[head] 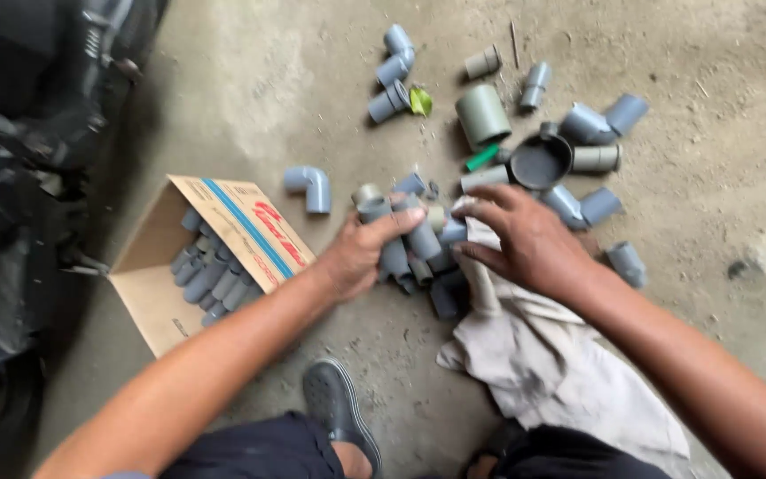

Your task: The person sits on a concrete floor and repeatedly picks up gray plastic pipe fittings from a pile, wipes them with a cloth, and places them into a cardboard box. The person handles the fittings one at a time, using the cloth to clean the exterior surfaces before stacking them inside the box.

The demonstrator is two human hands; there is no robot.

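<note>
My left hand (358, 253) is closed around a bunch of grey plastic pipe fittings (394, 241) just above the concrete floor. My right hand (525, 239) rests with spread fingers on a dirty white cloth (551, 355) and on the fittings heaped at its upper end. An open cardboard box (228, 222) lies on its side left of my left hand, with several grey fittings (206, 270) inside.
More grey fittings lie scattered on the floor: an elbow (310, 184), a large sleeve (482, 113), a dark round cap (540, 162), a green piece (481, 158). A dark machine (19, 177) fills the left edge. My shoe (339, 408) is at the bottom.
</note>
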